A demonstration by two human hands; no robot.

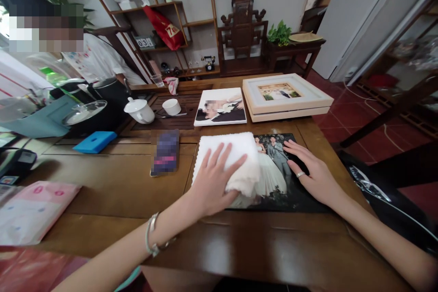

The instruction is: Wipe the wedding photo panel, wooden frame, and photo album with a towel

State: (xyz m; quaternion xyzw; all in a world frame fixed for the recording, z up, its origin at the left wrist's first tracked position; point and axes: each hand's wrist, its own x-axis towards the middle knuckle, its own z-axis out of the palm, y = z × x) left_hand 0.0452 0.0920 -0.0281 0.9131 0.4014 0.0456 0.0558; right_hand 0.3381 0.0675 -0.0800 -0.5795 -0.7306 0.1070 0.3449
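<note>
My left hand (214,178) lies spread on a folded white cloth (246,155), pressing it down over the left part of a dark wedding photo panel (273,191). A couple in a white gown and a grey suit shows on the uncovered part. Flat on the panel's right side rests my right hand (311,171), its fingers stretched out and a ring on one of them. The cloth hides the panel's left portion. Behind it are a smaller white-edged photo panel (222,118) and a pale framed photo (287,109) on what looks like another frame.
On the wooden table (130,200) lie a phone (166,153), a blue block (95,141) and a pink-white package (37,210). Farther back stand a white lidded teapot (139,110), a white cup (171,107) and a black pot (111,105). A person (99,57) is at the far left.
</note>
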